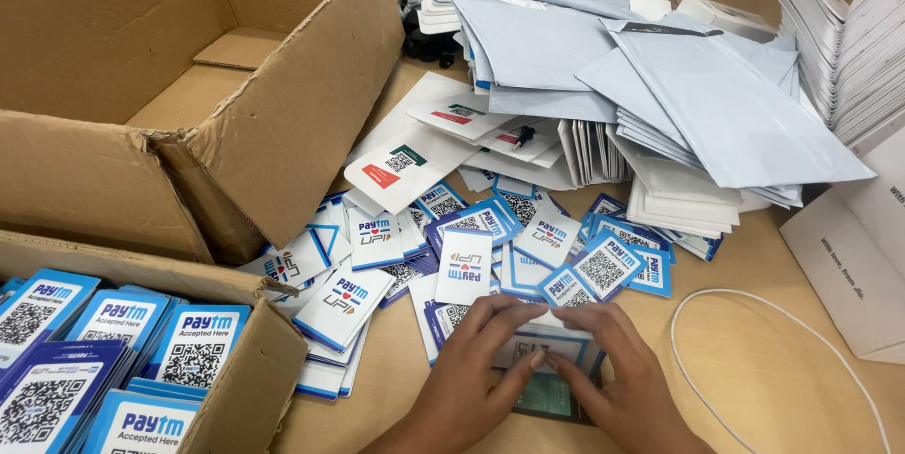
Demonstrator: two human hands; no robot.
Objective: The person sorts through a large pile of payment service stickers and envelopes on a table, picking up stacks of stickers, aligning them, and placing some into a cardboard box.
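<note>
My left hand [476, 369] and my right hand [622, 374] rest side by side on a small stack of white-and-blue cards [551, 341] at the table's near edge, fingertips meeting over it. A dark green card [545, 396] peeks out beneath the stack between my hands. Just beyond lies a loose spread of several blue-and-white square-code cards [471, 247]. Farther back sit white folded cards with red and green patches [405, 166].
A large open cardboard box [236, 133] stands at the left. A lower box [236, 369] at the bottom left holds several blue cards. Grey mailer bags [660, 86] pile up at the back; white booklets [839, 39] stack far right. A white cord [782, 313] loops nearby.
</note>
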